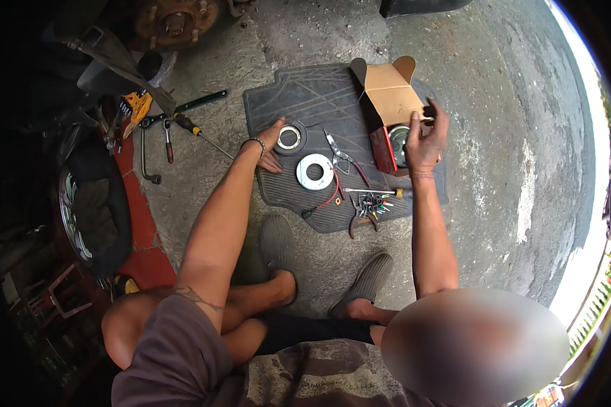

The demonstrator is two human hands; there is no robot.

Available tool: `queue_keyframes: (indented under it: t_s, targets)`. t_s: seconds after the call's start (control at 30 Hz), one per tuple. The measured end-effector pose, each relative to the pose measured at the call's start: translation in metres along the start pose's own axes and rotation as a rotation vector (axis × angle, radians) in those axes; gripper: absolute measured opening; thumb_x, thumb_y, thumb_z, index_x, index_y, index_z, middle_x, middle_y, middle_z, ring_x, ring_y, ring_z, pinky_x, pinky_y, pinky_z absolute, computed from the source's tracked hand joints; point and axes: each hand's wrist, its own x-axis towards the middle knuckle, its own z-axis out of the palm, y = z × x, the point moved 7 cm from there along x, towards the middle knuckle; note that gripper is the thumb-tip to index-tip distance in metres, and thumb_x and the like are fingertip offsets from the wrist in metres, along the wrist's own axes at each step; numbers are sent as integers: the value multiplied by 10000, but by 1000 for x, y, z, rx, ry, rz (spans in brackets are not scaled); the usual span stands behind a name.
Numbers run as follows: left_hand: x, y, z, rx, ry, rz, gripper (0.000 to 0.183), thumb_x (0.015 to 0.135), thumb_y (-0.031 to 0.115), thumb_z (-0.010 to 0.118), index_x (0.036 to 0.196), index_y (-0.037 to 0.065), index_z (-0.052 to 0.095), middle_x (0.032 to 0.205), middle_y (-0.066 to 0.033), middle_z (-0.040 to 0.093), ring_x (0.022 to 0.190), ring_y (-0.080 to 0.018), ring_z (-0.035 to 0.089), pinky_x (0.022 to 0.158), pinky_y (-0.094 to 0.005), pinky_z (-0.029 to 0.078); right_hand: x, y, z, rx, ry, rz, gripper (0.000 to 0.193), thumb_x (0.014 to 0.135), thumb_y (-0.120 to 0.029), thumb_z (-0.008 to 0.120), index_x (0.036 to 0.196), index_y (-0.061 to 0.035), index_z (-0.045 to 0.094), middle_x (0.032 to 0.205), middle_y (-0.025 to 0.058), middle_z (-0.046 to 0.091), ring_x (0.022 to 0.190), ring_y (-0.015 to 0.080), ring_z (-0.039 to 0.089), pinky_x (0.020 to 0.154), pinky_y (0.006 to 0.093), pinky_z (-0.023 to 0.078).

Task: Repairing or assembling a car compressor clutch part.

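Observation:
My left hand rests on the dark ribbed mat, thumb and fingers spread, close against the left side of a dark ring-shaped part with a pale inner rim. To its lower right lies a flat silver ring. My right hand pinches the edge of the raised brown flap of a red cardboard box. Inside the box sits a round dark metal part, partly hidden by that hand. Between my hands lie snap-ring pliers with red handles.
Nearer me on the mat are a yellow-handled screwdriver, a pile of small wire connectors and rusty pincers. Left of the mat lie another screwdriver, a ratchet and an L-shaped wrench. A rusty wheel hub stands beyond.

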Motion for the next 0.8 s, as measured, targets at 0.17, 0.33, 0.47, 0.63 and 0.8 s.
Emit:
queue_keyframes:
  t_s: [0.17,0.33,0.47,0.63,0.8]
  targets:
    - [-43,27,-44,725,82,-16,1139,803,892,317,1305,-108,531,1118,-369,629,874,-442,708,691,-522,594,-69,-32,94,-38,-730,48,370,889,-279,695,1150,-27,618,980,213,671,880,372,661,798,424,535]
    - [-109,24,-87,1676,123,483,685,902,587,578,1126,-60,620,947,-254,689,907,-386,695,807,-476,554,-159,-30,114,-327,-1057,78,835,774,-535,763,1282,68,488,1049,260,672,995,404,662,837,466,536]
    - [-191,-22,-95,1233,89,752,453,863,315,722,1164,-5,607,1005,-221,688,987,-366,669,874,-455,524,-180,-28,98,-324,-947,183,1026,672,-595,812,1330,88,420,1098,276,638,1030,414,637,867,464,516]
    - [-164,-113,-83,715,265,889,430,853,243,727,1210,46,591,1076,-195,669,1024,-358,640,897,-446,504,-191,-76,120,-506,-902,117,1123,580,-596,845,1350,88,396,1096,195,523,1030,350,552,872,434,445]
    - [-106,-132,-15,145,426,831,444,831,210,737,1234,94,590,1085,-160,638,1035,-338,603,905,-436,482,-190,-59,128,-414,-987,5,928,596,-386,889,1306,11,443,1118,134,518,1077,293,542,904,396,418]
